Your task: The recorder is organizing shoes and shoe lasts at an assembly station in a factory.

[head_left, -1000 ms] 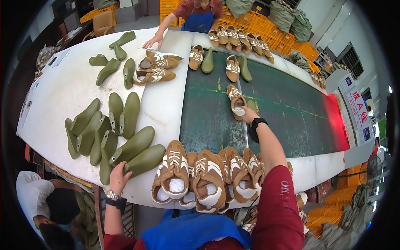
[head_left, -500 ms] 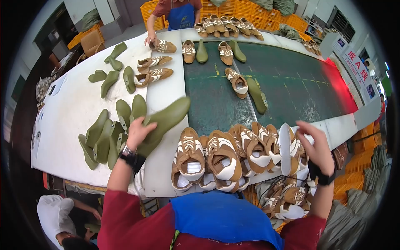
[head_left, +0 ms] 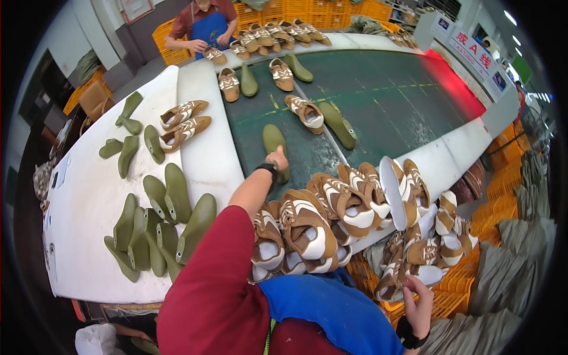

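On the white table (head_left: 89, 195) at our left, olive shoe lasts (head_left: 160, 228) lie heaped. At centre, our left hand (head_left: 277, 160) closes on one olive last (head_left: 274, 145) lying on the green belt (head_left: 378, 100); we judge it rigid, smooth and fairly light, best gripped around its narrow heel. At lower right, our right hand (head_left: 419, 305) hangs half open beside brown-and-white shoes (head_left: 414, 260) in an orange crate (head_left: 441, 302).

L hand (head_left: 277, 158) on green sole (head_left: 274, 142), dark belt (head_left: 384, 106) — R hand (head_left: 421, 302) at brown-white shoes (head_left: 408, 266) in orange crate (head_left: 441, 305); shoe pile (head_left: 319, 213) nr belt edge.
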{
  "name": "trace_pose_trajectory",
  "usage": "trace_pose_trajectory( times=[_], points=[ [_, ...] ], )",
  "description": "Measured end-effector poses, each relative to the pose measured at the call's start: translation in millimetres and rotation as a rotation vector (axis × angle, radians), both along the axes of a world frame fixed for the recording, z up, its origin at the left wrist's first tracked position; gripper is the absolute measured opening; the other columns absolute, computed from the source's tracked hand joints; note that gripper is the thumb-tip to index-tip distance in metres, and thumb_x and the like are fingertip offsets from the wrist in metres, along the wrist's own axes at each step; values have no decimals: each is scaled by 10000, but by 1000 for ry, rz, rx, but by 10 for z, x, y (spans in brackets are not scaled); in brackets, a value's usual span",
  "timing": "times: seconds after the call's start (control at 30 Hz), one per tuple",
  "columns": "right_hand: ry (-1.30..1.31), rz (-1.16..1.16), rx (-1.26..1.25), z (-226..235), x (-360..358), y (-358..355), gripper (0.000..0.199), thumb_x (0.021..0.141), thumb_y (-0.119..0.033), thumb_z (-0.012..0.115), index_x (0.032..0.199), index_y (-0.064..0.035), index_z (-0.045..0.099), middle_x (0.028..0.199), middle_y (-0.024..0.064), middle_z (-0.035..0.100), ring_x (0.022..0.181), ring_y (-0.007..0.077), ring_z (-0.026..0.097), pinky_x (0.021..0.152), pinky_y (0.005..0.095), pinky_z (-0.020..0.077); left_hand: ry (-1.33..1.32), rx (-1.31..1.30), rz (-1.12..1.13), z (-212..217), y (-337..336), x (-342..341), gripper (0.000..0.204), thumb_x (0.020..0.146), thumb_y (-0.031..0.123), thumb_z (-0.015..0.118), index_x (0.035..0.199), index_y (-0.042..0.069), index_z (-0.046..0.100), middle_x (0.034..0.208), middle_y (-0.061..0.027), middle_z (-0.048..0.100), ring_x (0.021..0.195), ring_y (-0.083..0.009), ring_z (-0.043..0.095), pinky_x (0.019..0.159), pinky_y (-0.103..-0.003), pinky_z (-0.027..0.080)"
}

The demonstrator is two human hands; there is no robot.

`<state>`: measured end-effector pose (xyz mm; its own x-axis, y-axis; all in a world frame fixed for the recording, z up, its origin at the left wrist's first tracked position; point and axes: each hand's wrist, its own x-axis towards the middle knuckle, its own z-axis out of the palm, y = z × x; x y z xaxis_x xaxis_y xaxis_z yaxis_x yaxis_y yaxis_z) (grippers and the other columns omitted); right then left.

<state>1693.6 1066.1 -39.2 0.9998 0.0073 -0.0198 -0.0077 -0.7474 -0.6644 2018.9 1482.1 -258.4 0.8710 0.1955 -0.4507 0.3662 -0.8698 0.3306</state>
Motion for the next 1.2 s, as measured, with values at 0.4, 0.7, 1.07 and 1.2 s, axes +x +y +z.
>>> trace_pose_trajectory(
  times=[0.4, 0.7, 1.07, 1.2],
  points=[
    [-306, 589, -213, -697, 1595, 691, 431, 715, -225, 697, 1080, -79, 520, 1042, 114, 541, 828, 312, 587, 664, 394, 491, -332, -677, -376, 1538, -280, -1297, 431, 846, 215, 582, 1213, 15, 480, 895, -136, 658, 785, -180, 628, 719, -293, 489],
    [-644, 684, -133, -331, 987, 1222, 272, 675, -186, 711, 856, -111, 523, 770, 52, 476, 558, 222, 553, 479, 336, 444, -840, -66, -279, 2057, -1218, -2205, 527, 745, 290, 686, 1145, 46, 448, 1004, -173, 563, 864, -331, 586, 706, -382, 487],
    [-565, 531, 230, 75, 1499, 1016, 271, 745, -86, 652, 1012, -62, 610, 857, 105, 605, 644, 226, 605, 586, 298, 487, -1202, -47, -345, 2192, -1238, -2264, 252, 793, 89, 616, 1029, 14, 568, 823, -151, 632, 683, -299, 621, 591, -348, 499],
    [-537, 367, 481, 28, 1514, 1024, 247, 745, -26, 628, 989, -17, 593, 763, 112, 601, 601, 206, 596, 546, 272, 478, -1152, -100, -358, 2208, -1150, -2289, 391, 774, 75, 640, 1141, 30, 511, 833, -142, 617, 706, -278, 612, 617, -345, 492]
  ],
)
